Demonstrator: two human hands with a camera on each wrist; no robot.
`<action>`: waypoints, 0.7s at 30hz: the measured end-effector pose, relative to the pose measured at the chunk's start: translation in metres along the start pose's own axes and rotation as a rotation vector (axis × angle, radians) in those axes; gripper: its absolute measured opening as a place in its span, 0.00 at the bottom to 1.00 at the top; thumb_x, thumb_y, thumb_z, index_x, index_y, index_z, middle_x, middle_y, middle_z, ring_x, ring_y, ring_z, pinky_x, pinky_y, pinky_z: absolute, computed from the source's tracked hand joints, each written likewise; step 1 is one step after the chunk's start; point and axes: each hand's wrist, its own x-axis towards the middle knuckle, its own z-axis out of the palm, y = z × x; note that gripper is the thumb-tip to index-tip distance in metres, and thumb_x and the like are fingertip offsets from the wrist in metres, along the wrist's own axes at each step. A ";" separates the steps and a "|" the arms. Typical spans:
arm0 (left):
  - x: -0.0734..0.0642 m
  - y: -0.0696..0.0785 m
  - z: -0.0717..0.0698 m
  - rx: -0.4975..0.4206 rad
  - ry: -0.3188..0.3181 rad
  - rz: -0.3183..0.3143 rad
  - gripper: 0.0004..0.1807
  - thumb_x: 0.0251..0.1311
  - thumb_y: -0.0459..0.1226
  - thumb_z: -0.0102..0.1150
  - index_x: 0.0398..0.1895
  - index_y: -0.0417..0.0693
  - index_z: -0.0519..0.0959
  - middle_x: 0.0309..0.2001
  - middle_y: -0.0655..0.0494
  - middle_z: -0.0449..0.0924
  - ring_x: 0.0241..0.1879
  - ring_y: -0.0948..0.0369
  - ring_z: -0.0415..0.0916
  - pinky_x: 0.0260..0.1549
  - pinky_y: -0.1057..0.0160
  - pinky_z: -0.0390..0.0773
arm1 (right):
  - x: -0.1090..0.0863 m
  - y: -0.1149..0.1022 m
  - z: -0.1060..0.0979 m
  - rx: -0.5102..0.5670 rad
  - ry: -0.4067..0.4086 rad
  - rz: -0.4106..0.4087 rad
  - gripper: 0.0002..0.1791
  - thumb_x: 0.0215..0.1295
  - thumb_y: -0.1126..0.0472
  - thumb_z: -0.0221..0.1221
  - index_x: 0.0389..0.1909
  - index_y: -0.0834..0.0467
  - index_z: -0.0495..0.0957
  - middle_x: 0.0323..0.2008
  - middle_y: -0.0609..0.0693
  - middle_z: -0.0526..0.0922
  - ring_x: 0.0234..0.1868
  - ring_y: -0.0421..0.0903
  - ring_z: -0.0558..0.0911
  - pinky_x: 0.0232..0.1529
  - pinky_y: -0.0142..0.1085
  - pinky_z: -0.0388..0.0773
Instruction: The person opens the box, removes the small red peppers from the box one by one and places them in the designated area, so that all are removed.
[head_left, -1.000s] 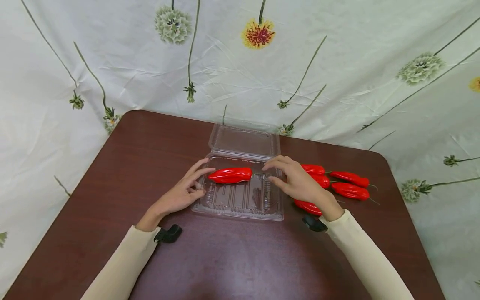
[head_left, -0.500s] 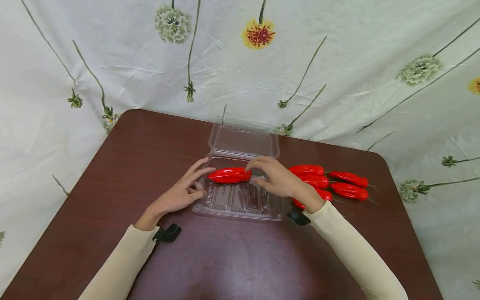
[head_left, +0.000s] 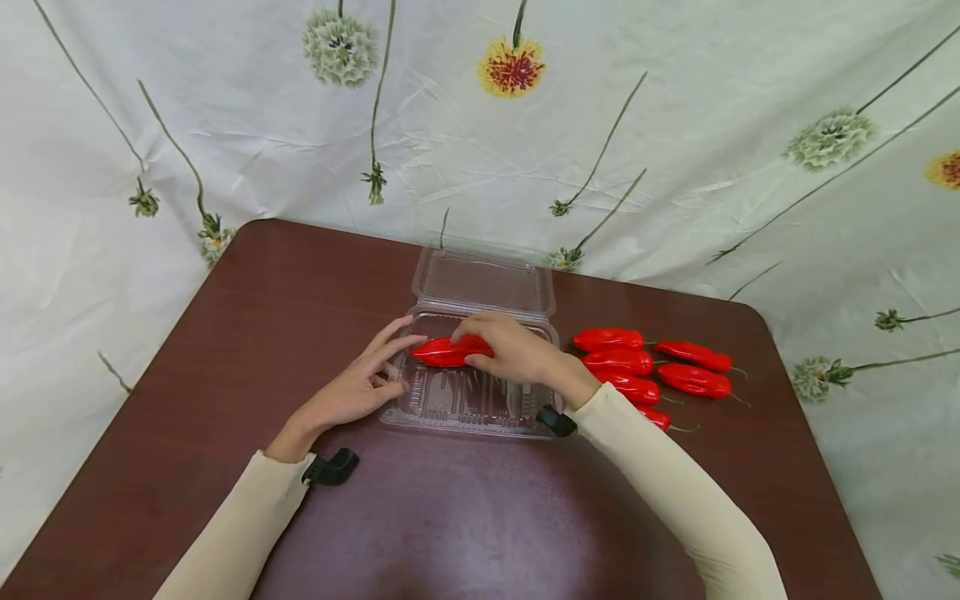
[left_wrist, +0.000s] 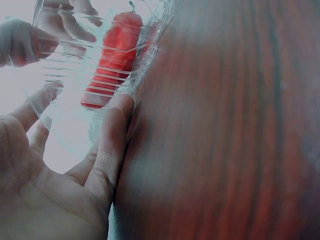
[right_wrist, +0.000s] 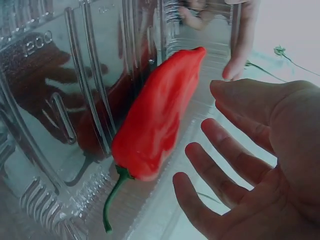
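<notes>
A clear plastic clamshell container (head_left: pixel 472 431) lies with its lid (head_left: pixel 483 282) folded back. Inside, along the far side, lies one red chili pepper (head_left: pixel 435 352), its green stem (right_wrist: pixel 111 205) showing in the right wrist view. My right hand (head_left: pixel 517 350) hovers over the pepper's stem half and hides part of it. Its spread, gently bent fingers stand apart from the pepper in the right wrist view. At the container's left side, my left hand (head_left: pixel 360 383) has its fingers spread against the wall, and one fingertip (left_wrist: pixel 122 104) meets the plastic below the pepper (left_wrist: pixel 119 55).
To the container's right, several more red chili peppers (head_left: pixel 618 361) lie in two loose columns on the dark brown table (head_left: pixel 465 517). A white flower-print cloth (head_left: pixel 435 125) hangs behind the table's far edge. Each wrist wears a black band (head_left: pixel 330 467).
My right hand has moved left from the container's right side to over the pepper, uncovering more of the peppers on the table. The left hand and the pepper inside have stayed put.
</notes>
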 end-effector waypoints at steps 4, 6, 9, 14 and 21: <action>0.000 0.002 0.000 -0.006 -0.007 -0.014 0.38 0.62 0.24 0.53 0.77 0.49 0.60 0.81 0.58 0.35 0.29 0.60 0.78 0.34 0.64 0.80 | 0.007 0.001 0.004 -0.017 -0.034 0.011 0.19 0.68 0.61 0.62 0.59 0.58 0.78 0.61 0.54 0.78 0.63 0.52 0.75 0.67 0.45 0.69; 0.001 0.003 0.000 -0.004 -0.010 -0.018 0.38 0.62 0.24 0.53 0.77 0.50 0.60 0.81 0.58 0.35 0.29 0.60 0.78 0.35 0.64 0.80 | 0.009 0.002 0.006 -0.024 -0.045 0.009 0.19 0.68 0.62 0.62 0.59 0.59 0.78 0.61 0.55 0.77 0.63 0.52 0.74 0.68 0.45 0.69; 0.002 0.003 0.001 0.009 -0.008 -0.015 0.38 0.61 0.24 0.53 0.76 0.50 0.61 0.81 0.58 0.36 0.31 0.60 0.78 0.35 0.64 0.80 | 0.011 0.003 0.009 -0.034 -0.048 0.004 0.19 0.68 0.64 0.62 0.59 0.59 0.78 0.61 0.56 0.77 0.64 0.53 0.74 0.68 0.45 0.68; 0.002 0.003 0.001 0.025 0.002 -0.009 0.38 0.61 0.24 0.55 0.75 0.50 0.62 0.81 0.55 0.37 0.33 0.60 0.77 0.37 0.65 0.80 | 0.011 0.003 0.012 -0.056 -0.042 0.006 0.20 0.65 0.66 0.63 0.58 0.58 0.79 0.56 0.56 0.80 0.61 0.55 0.75 0.67 0.46 0.69; 0.001 0.003 0.000 0.034 0.006 -0.011 0.38 0.61 0.24 0.55 0.75 0.52 0.63 0.81 0.55 0.38 0.33 0.60 0.76 0.36 0.65 0.79 | 0.010 0.003 0.014 -0.052 -0.078 0.039 0.19 0.63 0.66 0.65 0.55 0.56 0.78 0.52 0.54 0.80 0.55 0.52 0.77 0.61 0.45 0.74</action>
